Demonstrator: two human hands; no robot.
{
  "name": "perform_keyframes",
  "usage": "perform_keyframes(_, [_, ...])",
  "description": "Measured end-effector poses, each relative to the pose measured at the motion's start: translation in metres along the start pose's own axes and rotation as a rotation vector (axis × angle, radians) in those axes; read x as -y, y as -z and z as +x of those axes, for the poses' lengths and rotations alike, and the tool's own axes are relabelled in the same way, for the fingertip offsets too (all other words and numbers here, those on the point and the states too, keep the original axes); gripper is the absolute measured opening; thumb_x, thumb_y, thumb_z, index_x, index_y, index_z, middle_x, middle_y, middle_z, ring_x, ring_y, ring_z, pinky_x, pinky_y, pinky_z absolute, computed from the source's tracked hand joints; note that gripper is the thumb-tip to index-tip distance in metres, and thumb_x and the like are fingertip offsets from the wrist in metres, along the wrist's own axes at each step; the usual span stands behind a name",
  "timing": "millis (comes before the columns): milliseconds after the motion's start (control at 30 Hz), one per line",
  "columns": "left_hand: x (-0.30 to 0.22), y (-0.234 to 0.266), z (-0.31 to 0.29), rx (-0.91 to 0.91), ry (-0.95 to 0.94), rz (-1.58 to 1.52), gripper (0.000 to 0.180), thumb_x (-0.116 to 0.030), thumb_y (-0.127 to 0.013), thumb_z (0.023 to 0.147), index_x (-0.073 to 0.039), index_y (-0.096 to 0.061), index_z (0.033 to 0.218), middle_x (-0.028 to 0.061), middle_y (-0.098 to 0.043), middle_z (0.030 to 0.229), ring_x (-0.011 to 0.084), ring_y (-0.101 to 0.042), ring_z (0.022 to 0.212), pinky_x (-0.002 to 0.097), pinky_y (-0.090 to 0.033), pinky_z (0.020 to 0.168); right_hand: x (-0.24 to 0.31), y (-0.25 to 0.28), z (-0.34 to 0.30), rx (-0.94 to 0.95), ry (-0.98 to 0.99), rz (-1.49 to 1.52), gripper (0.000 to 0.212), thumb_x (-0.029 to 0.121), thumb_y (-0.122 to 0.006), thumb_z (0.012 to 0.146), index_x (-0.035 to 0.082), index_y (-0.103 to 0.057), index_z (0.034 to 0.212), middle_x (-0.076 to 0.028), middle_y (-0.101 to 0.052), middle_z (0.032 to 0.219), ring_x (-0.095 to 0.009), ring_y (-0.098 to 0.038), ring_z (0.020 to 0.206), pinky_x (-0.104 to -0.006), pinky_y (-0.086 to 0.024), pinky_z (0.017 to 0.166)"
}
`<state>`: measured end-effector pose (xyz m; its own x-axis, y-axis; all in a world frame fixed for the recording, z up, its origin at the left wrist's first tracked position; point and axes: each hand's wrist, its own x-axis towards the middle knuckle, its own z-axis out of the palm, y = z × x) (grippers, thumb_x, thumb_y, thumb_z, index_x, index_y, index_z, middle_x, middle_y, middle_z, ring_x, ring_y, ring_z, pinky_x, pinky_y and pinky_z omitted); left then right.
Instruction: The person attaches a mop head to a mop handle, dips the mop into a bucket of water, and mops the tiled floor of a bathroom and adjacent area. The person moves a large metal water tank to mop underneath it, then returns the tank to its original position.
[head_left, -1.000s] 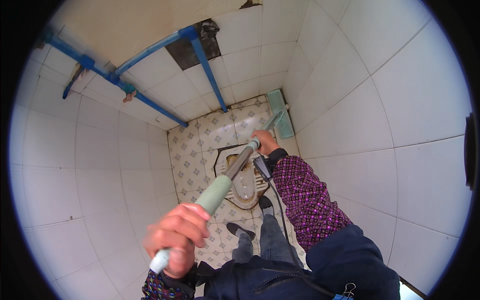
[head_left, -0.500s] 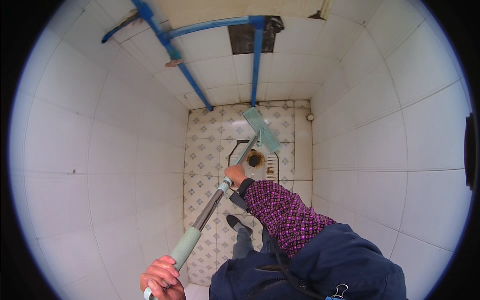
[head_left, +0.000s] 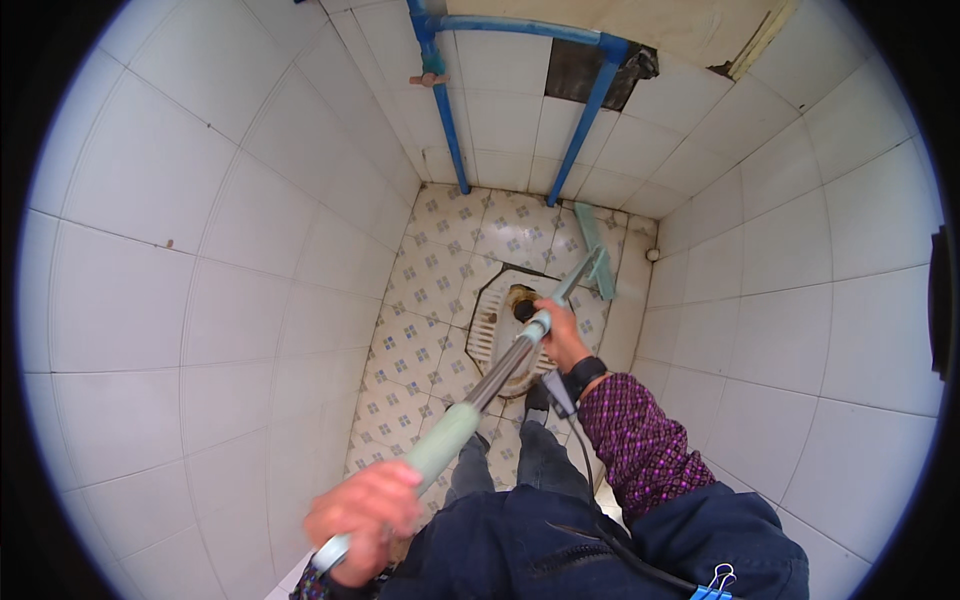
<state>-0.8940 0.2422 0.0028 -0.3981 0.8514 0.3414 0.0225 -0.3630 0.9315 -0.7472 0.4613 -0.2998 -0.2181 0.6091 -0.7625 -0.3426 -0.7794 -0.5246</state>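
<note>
A flat mop slants across the view from lower left to upper right. My left hand, a little blurred, wraps round the green grip near the handle's top end. Lower on the pole, my right hand is closed round the metal shaft by a pale green collar. The mop's light green flat head is at the far right of the patterned floor, seen narrow and tilted, close to the back right corner; I cannot tell how fully it touches the tiles. Beneath the pole lies a white squat toilet, partly hidden by my right hand.
White tiled walls enclose the small room closely on both sides. Blue pipes with a tap run down the back wall, beside a dark square opening. My feet stand at the toilet's near edge. A dark cable hangs by my right wrist.
The mop head has moved right, off the area behind the toilet, and turned to a narrower angle. Both hands have shifted right with the pole. The view has swung too, and both feet now show.
</note>
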Motion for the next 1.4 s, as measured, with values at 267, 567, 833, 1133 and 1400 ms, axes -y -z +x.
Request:
perform_keyframes(267, [0.034, 0.038, -0.001, -0.280, 0.103, 0.063, 0.028, -0.020, -0.041, 0.091, -0.008, -0.039, 0.066, 0.0065, -0.049, 0.057, 0.0201, -0.051, 0.058, 0.0430, -0.045, 0.072, -0.068, -0.014, 0.060, -0.038, -0.155, 0.158, 0.029, 0.001, -0.052, 0.080, -0.005, -0.034, 0.102, -0.014, -0.045, 0.080, -0.025, -0.053, 0.063, -0.0405, -0.048, 0.057])
perform_keyframes(567, [0.005, 0.117, -0.046, -0.773, 0.140, 0.188, 0.028, -0.021, -0.036, 0.092, -0.012, -0.030, 0.066, 0.0033, -0.040, 0.055, 0.0161, -0.044, 0.061, 0.0410, -0.040, 0.076, -0.179, -0.133, 0.076, 0.036, -0.155, -0.276, 0.036, 0.004, -0.059, 0.071, -0.008, -0.039, 0.098, -0.016, -0.050, 0.081, -0.029, -0.058, 0.064, -0.0417, -0.047, 0.049])
perform_keyframes(833, [0.013, 0.151, -0.074, -0.863, 0.120, 0.335, 0.030, -0.022, -0.038, 0.093, -0.014, -0.027, 0.066, 0.0009, -0.036, 0.060, 0.0143, -0.041, 0.065, 0.0396, -0.036, 0.085, -0.257, -0.208, 0.128, 0.355, 0.091, -0.660, 0.038, 0.008, -0.062, 0.066, -0.006, -0.043, 0.096, -0.016, -0.053, 0.084, -0.026, -0.057, 0.067, -0.0421, -0.048, 0.047])
perform_keyframes(1133, [0.002, 0.178, -0.089, -0.609, -0.114, 0.339, 0.029, -0.023, -0.037, 0.092, -0.013, -0.031, 0.066, 0.0034, -0.046, 0.061, 0.0168, -0.046, 0.058, 0.0403, -0.041, 0.074, -0.209, -0.218, 0.084, 0.457, 0.234, -0.743, 0.015, 0.004, -0.058, 0.075, -0.001, -0.051, 0.087, -0.012, -0.051, 0.075, -0.025, -0.057, 0.062, -0.0373, -0.050, 0.054])
perform_keyframes(1400, [0.044, 0.182, -0.085, -0.445, -0.099, 0.224, 0.021, -0.014, -0.047, 0.087, -0.003, -0.048, 0.069, 0.0095, -0.059, 0.063, 0.0231, -0.060, 0.063, 0.0460, -0.048, 0.073, -0.186, -0.221, 0.112, 0.353, -0.198, -0.634, 0.014, 0.008, -0.057, 0.077, 0.001, -0.052, 0.087, -0.010, -0.051, 0.071, -0.022, -0.056, 0.064, -0.0350, -0.049, 0.057])
